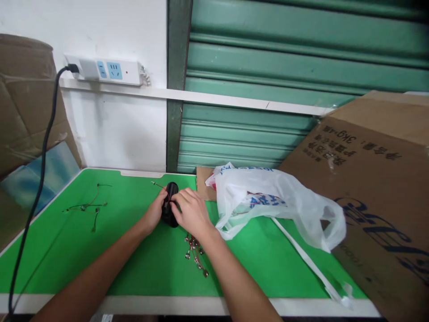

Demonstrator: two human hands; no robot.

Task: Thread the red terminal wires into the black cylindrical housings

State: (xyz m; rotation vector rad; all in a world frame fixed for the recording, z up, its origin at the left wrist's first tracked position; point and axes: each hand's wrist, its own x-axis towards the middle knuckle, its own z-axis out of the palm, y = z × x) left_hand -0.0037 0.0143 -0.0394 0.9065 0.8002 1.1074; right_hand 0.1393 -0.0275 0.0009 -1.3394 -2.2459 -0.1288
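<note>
A black, oblong, rounded case (171, 215) stands out against the green table top (134, 264), held near its back edge. My left hand (154, 213) is closed round the left side of this case. From the right, my right hand (190, 210) reaches over it, fingers pinched at a thin red wire that runs across the case. The wire's loose end (157, 184) sticks out to the upper left. Just below my right hand lies a cluster of small wired round metal parts (195, 255), partly hidden by my forearm.
Several thin wires with small ends (83, 207) lie at the left. A white plastic bag (264, 192) and a white strip (301, 255) lie at the right. Cardboard boxes (375, 179) flank the table. A black cable (43, 156) hangs from the power strip (114, 70).
</note>
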